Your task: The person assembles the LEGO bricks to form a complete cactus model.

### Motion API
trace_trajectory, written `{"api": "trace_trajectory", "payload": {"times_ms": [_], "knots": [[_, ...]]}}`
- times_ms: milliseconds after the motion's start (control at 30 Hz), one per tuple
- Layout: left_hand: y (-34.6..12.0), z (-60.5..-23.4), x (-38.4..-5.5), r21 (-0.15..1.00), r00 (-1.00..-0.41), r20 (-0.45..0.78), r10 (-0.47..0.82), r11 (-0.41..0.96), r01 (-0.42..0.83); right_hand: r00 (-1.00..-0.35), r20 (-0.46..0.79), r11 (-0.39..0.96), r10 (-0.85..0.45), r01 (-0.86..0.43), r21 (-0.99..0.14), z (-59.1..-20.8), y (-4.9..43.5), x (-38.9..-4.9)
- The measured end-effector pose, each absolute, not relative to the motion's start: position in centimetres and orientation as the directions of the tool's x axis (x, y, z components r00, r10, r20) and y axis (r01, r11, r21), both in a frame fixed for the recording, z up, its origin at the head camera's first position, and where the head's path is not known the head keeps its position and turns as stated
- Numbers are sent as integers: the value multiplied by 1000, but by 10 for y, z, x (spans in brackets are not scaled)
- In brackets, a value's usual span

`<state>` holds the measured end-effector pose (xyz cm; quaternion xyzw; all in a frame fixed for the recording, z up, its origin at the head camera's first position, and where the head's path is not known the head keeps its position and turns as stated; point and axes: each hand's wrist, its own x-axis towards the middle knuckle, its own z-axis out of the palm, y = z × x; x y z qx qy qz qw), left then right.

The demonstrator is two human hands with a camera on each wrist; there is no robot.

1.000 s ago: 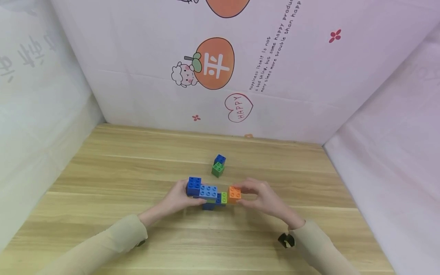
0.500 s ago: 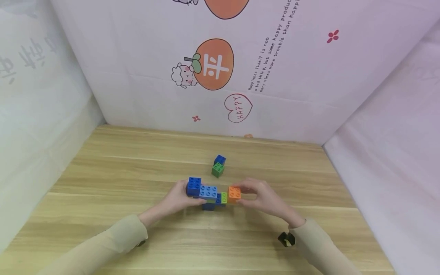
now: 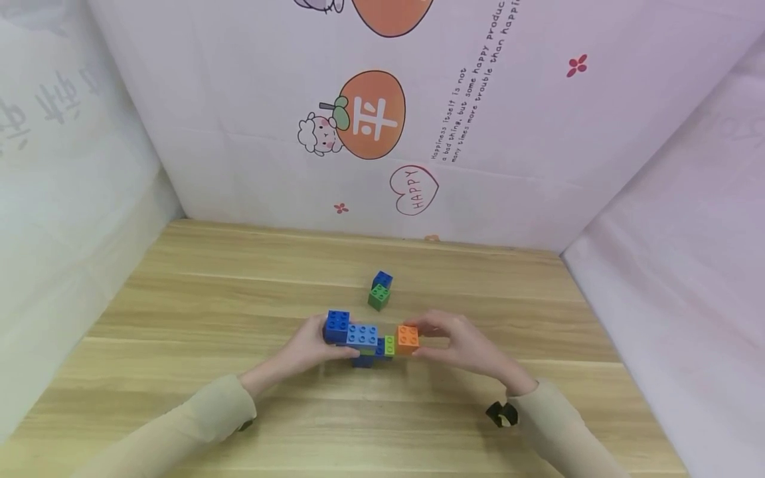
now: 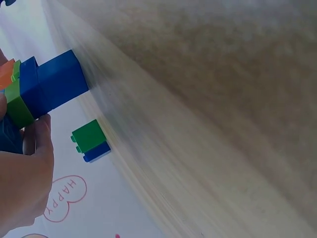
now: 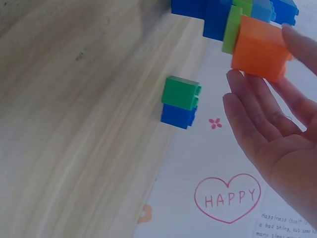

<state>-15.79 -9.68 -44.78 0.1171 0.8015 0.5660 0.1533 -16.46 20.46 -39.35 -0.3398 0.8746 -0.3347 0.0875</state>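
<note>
In the head view my left hand (image 3: 306,346) grips a joined build of toy building bricks from its left side. The build has a dark blue brick (image 3: 337,325) at the left end, a light blue brick (image 3: 362,336) beside it, and a lime green brick (image 3: 389,345) toward the right. Another blue brick (image 4: 62,79) sticks out of its underside in the left wrist view. Thumb and fingers of my right hand (image 3: 459,344) pinch an orange brick (image 3: 408,340) at the build's right end. Seen from the right wrist, this orange brick lies right against the lime green one.
Beyond the hands, a green brick (image 3: 379,297) and a blue brick (image 3: 383,279) stand close together on the wooden table (image 3: 257,279). A white printed sheet (image 3: 490,199) rises behind the table's far edge, with white sheets on both sides.
Both hands keep their grip on the bricks almost in place. The right wrist has shifted slightly to the right, and the head view has tilted up a little.
</note>
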Motion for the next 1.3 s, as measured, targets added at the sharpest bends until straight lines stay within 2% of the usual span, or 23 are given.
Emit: {"api": "trace_trajectory", "payload": {"times_ms": [533,1100,1300], "knots": [[-105,-448,-156,951,-906,-65,418,301,71,-803,126,533,-583,-495,-686,-387,206,-181],[-116,-445,-153,973,-905,-97,415,230,1,-856,49,579,-515,-389,-716,-397,196,-209],[-120,-446,-152,972,-907,-74,415,234,28,-860,42,577,-509,-377,-725,-405,187,-218]]}}
